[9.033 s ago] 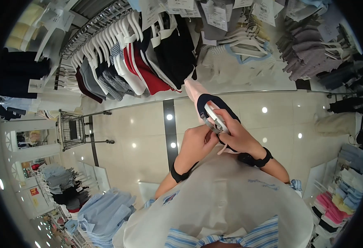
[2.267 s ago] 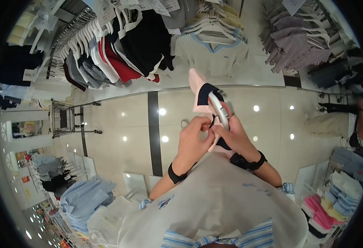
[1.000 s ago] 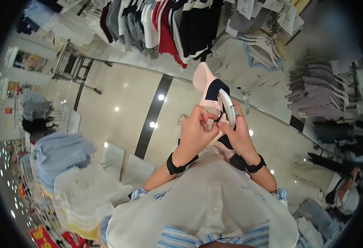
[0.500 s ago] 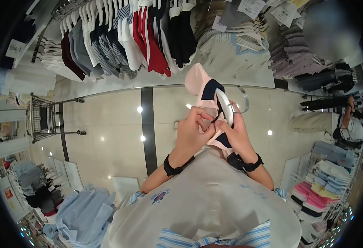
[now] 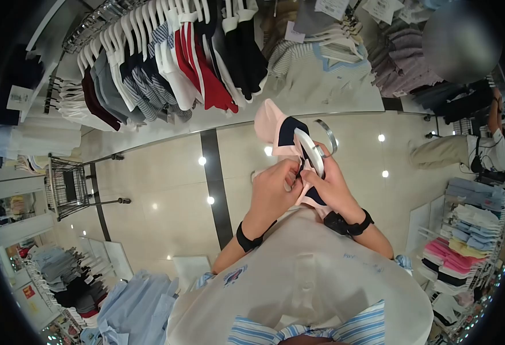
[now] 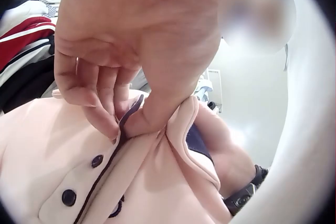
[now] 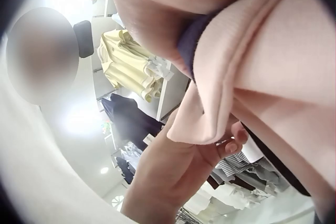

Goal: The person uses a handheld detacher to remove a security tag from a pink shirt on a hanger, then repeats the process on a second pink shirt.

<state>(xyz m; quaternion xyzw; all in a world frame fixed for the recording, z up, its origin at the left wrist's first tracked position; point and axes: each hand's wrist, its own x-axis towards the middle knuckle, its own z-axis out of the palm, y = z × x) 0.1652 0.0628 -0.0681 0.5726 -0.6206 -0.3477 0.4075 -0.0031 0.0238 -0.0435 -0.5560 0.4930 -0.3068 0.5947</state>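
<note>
A pale pink shirt (image 5: 268, 119) with a navy collar (image 5: 290, 131) hangs between my hands on a white hanger (image 5: 309, 150). The hanger's metal hook (image 5: 334, 141) points up and to the right. My right hand (image 5: 332, 183) grips the hanger and collar, its thumb pressed on the pink cloth. Close beside it, my left hand (image 5: 274, 188) pinches the navy-edged placket (image 6: 123, 129) near the neck between thumb and fingers. Below those fingers, dark buttons (image 6: 69, 198) show on the placket. In the right wrist view a pink collar flap (image 7: 210, 82) covers part of the left hand.
Ahead stands a rack of hung shirts, a red one (image 5: 198, 77) among them. Striped-sleeve shirts (image 5: 327, 75) hang further right. A wire cart (image 5: 68, 184) stands on the tiled floor at left. Blue shirts (image 5: 140, 310) hang near my left side; another person's trousers (image 5: 442, 150) show at right.
The hanger's hook has swung from beside the left fingers to the right side. My left hand has shifted from the hook area to the placket; its fingers are now curled closer in.
</note>
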